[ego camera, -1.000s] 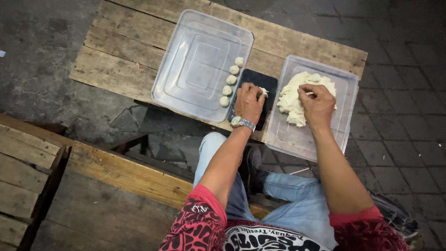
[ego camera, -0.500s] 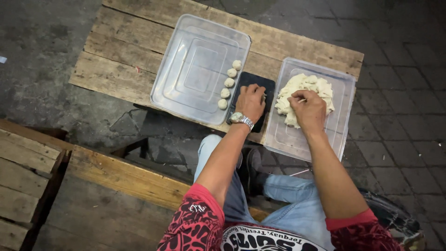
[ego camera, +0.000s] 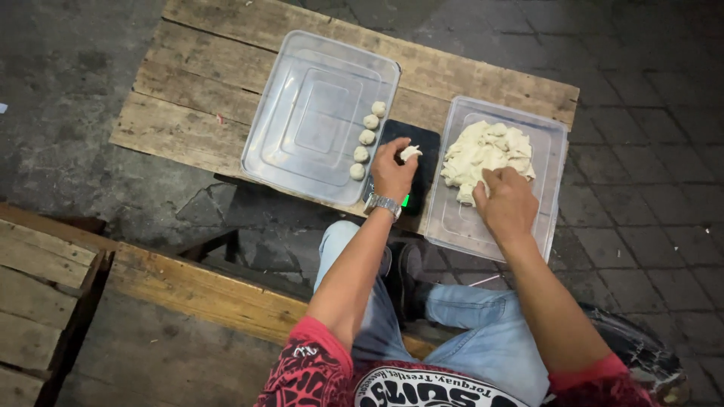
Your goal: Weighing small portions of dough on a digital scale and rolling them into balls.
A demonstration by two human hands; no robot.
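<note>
Wood table point(ego camera: 226, 83), left hand point(ego camera: 392, 169) now lifted w/ dough bit point(ego camera: 409, 153)

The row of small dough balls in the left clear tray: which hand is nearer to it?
Left. The left hand holds a dough piece beside the row of small dough balls; the right hand rests on the dough mass, farther away.

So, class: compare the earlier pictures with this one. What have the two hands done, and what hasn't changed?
The left hand has stayed over the black scale, and now holds a small dough piece in its fingertips. The right hand has drawn back from the middle of the dough mass to its near edge. Unchanged: five dough balls in the left tray, and the right tray in place.
</note>
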